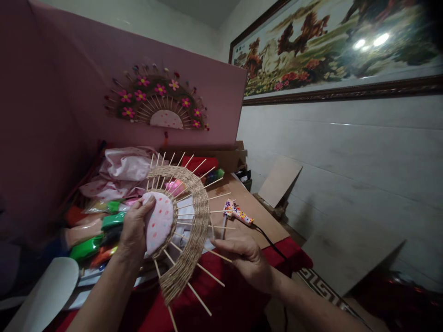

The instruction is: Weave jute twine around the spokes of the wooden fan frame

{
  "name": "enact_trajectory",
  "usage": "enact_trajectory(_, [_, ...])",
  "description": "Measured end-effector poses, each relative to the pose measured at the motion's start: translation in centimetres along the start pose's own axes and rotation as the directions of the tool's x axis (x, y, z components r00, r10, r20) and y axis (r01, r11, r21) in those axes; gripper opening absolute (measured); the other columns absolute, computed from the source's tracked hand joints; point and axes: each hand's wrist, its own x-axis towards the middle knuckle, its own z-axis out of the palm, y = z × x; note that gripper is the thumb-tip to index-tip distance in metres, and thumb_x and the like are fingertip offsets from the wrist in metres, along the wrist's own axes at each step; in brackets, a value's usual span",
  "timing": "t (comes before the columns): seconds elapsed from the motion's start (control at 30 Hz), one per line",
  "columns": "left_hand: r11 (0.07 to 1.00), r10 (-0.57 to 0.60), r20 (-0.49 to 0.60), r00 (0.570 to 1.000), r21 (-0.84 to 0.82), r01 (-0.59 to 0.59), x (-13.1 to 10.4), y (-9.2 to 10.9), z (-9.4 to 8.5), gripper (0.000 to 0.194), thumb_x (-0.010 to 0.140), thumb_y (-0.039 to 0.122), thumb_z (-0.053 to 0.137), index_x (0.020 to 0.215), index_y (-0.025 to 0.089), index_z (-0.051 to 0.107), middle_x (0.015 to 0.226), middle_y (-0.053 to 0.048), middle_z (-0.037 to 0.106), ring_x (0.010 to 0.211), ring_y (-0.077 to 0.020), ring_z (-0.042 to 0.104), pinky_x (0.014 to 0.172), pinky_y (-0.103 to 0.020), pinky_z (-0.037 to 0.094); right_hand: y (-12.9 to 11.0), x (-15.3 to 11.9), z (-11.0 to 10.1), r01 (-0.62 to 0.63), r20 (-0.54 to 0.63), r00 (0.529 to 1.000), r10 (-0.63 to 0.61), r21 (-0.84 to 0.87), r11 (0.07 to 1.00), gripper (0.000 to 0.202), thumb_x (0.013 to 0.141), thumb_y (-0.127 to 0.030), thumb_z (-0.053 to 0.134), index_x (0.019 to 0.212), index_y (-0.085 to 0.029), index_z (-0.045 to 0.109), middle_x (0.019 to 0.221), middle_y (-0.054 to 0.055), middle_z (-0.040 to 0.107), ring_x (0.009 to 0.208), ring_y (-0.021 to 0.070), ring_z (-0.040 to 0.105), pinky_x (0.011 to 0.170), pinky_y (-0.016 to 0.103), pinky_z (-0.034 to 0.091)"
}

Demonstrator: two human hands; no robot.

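Note:
A half-round fan frame (200,207) of woven straw cord and thin wooden sticks is held up above the table. Its centre is a pale half-disc (159,221) with pink dots. My left hand (134,228) grips that half-disc at its straight edge, thumb on the front. At the outer rim, my right hand (247,258) pinches a strand of cord (212,228) between thumb and fingers, beside the stick ends. A flower-patterned glue gun (238,213) lies on the brown board beyond the right hand, its black cable trailing to the right.
Pink spotted cloth (126,166) and bundles of coloured material (86,248) lie at the left. A white chair back (51,290) stands lower left. Behind, a finished flowered fan (162,99) hangs on a pink panel (221,106). Red cloth (294,253) covers the table edge.

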Motion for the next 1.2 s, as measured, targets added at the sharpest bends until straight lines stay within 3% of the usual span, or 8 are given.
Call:
enact_trajectory(0.33, [1.000, 0.015, 0.006, 1.000, 0.002, -0.015, 0.1, -0.2, 0.0, 0.022, 0.062, 0.017, 0.068, 0.083, 0.017, 0.060, 0.065, 0.002, 0.063, 0.047, -0.0115, 0.059, 0.043, -0.020, 0.049, 0.5, -0.2, 0.0, 0.027, 0.112, 0.994, 0.003, -0.263, 0.964, 0.033, 0.083, -0.017, 0.047, 0.111, -0.025, 0.062, 0.074, 0.004, 0.066, 0.064, 0.0149, 0.058, 0.061, 0.026, 0.046])
enact_trajectory(0.47, [0.999, 0.025, -0.021, 0.999, -0.019, -0.025, 0.1, 0.0, 0.1, 0.017, 0.065, 0.013, 0.064, 0.082, 0.016, 0.060, 0.065, 0.001, 0.064, 0.049, -0.0113, 0.060, 0.046, -0.021, 0.051, 0.5, -0.5, 0.1, 0.002, 0.093, 0.995, 0.021, -0.239, 0.971, 0.035, 0.083, -0.018, 0.046, 0.114, -0.026, 0.060, 0.073, 0.004, 0.067, 0.061, 0.0147, 0.057, 0.058, 0.026, 0.046])
enact_trajectory(0.63, [0.999, 0.027, -0.041, 0.999, -0.023, -0.028, -0.1, 0.3, 0.3, 0.015, 0.067, 0.012, 0.062, 0.081, 0.015, 0.060, 0.065, 0.001, 0.065, 0.049, -0.0104, 0.060, 0.049, -0.021, 0.052, 0.0, -0.7, 0.1, -0.040, 0.034, 0.998, 0.047, -0.183, 0.982, 0.033, 0.082, -0.018, 0.047, 0.111, -0.019, 0.062, 0.072, 0.004, 0.065, 0.060, 0.0122, 0.055, 0.057, 0.024, 0.045])
enact_trajectory(0.9, [0.997, 0.034, -0.118, 0.992, -0.066, -0.042, 0.6, 0.3, 0.0, 0.013, 0.066, 0.010, 0.062, 0.078, 0.015, 0.061, 0.062, 0.003, 0.063, 0.049, -0.0090, 0.059, 0.050, -0.019, 0.052, -0.3, -1.1, 0.2, -0.151, -0.104, 0.985, 0.139, -0.115, 0.982, 0.019, 0.080, -0.022, 0.055, 0.092, -0.018, 0.070, 0.072, 0.005, 0.068, 0.063, 0.0134, 0.059, 0.060, 0.024, 0.046])
enact_trajectory(1.2, [0.990, -0.008, -0.184, 0.983, -0.139, -0.018, 1.2, 0.4, -0.3, 0.011, 0.068, 0.006, 0.057, 0.076, 0.015, 0.060, 0.063, 0.002, 0.065, 0.054, -0.0104, 0.060, 0.052, -0.021, 0.053, -0.6, -1.6, 0.1, -0.068, -0.015, 0.998, 0.066, -0.147, 0.987, 0.024, 0.081, -0.019, 0.053, 0.100, -0.017, 0.067, 0.072, 0.006, 0.067, 0.060, 0.0129, 0.058, 0.055, 0.024, 0.045])
